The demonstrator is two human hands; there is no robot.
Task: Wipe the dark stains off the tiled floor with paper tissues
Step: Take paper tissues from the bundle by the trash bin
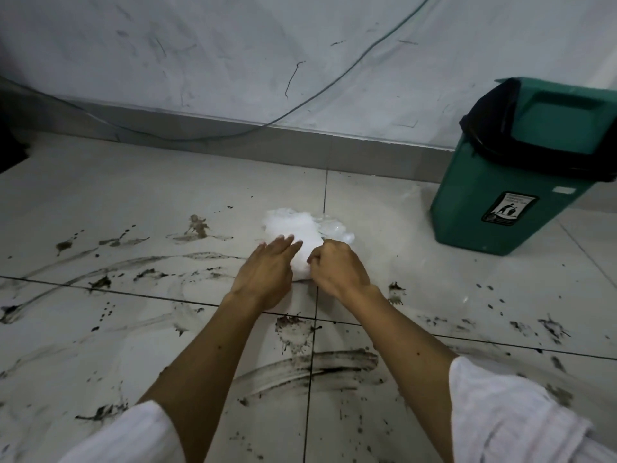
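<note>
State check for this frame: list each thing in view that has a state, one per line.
left hand: fingers straight, resting on the tissues
right hand: fingers curled, pinching the tissues
paper tissues: white bundle lying on the floor
tiled floor: dark stains and smears, unwiped
green bin: upright, black liner, lid on
cable: slack along the wall

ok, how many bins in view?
1. The green bin with a black liner stands at the right by the wall, beyond the tissues that both hands are on. None looks hidden, though the view cuts off at the right.
</note>
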